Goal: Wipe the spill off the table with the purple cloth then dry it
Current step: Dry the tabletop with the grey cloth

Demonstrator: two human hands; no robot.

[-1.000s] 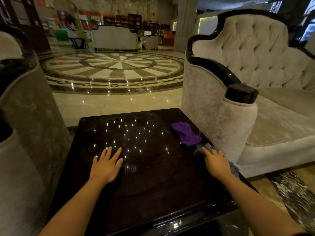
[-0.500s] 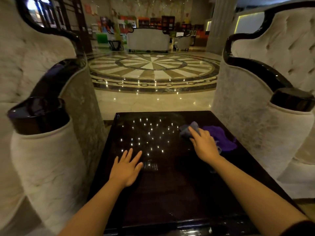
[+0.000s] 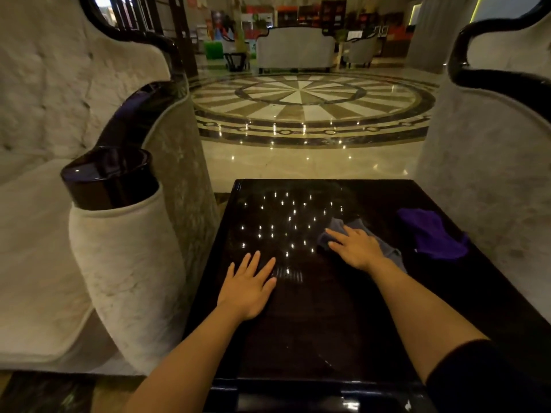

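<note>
Fingers [image 3: 335, 234] of right hand [image 3: 356, 248] flat on grey cloth [image 3: 343, 225] | left hand [image 3: 247, 289] splayed on glossy table [image 3: 328, 338] | marble floor [image 3: 310, 165] beyond

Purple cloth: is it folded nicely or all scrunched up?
Scrunched up. The purple cloth lies in a lumpy heap on the dark table, with no hand on it; the right hand presses a grey cloth.

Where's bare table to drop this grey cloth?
Bare: the near middle of the table, right of the left hand, and the far-left corner beyond it. Crowded: right side, where the right hand presses the grey cloth, purple cloth to its right.
</note>
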